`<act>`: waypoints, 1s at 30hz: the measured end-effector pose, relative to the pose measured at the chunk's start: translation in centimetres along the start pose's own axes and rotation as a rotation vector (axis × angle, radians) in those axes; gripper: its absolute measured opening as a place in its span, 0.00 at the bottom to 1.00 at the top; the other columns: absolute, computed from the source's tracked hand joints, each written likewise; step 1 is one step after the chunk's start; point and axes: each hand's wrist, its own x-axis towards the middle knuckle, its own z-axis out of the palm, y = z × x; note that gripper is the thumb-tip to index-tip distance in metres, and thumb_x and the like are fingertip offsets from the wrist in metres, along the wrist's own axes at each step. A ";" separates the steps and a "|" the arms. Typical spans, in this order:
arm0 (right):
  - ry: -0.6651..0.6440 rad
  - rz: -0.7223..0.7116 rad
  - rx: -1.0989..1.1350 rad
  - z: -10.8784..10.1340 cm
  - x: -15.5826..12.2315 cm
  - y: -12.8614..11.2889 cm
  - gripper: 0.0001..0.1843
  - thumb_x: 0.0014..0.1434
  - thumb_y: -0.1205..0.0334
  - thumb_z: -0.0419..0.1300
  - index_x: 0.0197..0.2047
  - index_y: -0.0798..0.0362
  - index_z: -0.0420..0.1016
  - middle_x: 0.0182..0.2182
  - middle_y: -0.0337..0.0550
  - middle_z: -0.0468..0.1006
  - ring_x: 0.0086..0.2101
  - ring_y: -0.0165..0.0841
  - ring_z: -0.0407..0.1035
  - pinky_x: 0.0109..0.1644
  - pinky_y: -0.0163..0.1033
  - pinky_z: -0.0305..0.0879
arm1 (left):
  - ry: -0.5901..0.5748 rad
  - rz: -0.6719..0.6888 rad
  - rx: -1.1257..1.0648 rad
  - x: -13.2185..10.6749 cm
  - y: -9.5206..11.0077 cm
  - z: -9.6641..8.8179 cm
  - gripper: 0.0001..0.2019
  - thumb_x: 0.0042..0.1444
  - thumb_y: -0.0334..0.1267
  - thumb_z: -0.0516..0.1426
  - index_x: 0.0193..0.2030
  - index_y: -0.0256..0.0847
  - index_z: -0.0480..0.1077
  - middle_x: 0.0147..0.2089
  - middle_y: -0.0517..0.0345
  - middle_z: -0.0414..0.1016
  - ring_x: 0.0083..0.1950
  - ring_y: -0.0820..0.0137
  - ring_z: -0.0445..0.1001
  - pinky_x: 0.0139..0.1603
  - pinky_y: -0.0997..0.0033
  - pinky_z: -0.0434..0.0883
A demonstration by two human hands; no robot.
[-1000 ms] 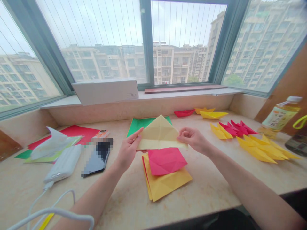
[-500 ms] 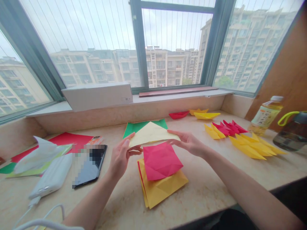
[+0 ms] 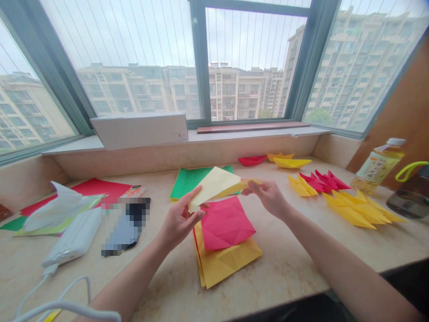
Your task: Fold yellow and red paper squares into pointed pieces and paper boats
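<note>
A marbled counter carries a creased paper stack; paper boats; a phone; a power bank; a bottle.

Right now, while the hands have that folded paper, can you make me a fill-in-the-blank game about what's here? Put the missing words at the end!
1. The left hand and the right hand both hold one folded paper, and its colour is ____.
2. The large top sheet lying just beyond that folded paper is ____.
3. The phone lies closer to the person's ____ hand.
4. At the back, the leftmost paper boat is ____.

Missing words: yellow; green; left; red.
</note>
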 end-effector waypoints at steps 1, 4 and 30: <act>0.014 0.005 0.017 0.0 0.0 0.0 0.27 0.54 0.35 0.63 0.34 0.55 0.82 0.29 0.47 0.84 0.32 0.37 0.78 0.41 0.42 0.73 | -0.011 0.016 0.020 0.0 0.0 0.0 0.37 0.51 0.45 0.68 0.67 0.40 0.63 0.54 0.45 0.76 0.50 0.57 0.79 0.48 0.60 0.80; -0.007 0.050 0.076 -0.4 0.0 0.0 0.28 0.54 0.37 0.65 0.39 0.56 0.82 0.29 0.48 0.84 0.32 0.38 0.78 0.41 0.43 0.74 | 0.001 0.024 0.080 -0.1 0.0 0.0 0.33 0.53 0.45 0.67 0.65 0.42 0.67 0.56 0.46 0.75 0.49 0.57 0.79 0.48 0.60 0.80; 0.012 -0.121 -0.033 -0.6 0.1 1.0 0.20 0.56 0.42 0.66 0.29 0.52 0.83 0.43 0.48 0.79 0.40 0.38 0.75 0.43 0.42 0.74 | 0.184 0.071 -0.044 0.3 0.9 0.5 0.16 0.55 0.50 0.63 0.39 0.38 0.82 0.49 0.49 0.78 0.52 0.56 0.76 0.47 0.56 0.82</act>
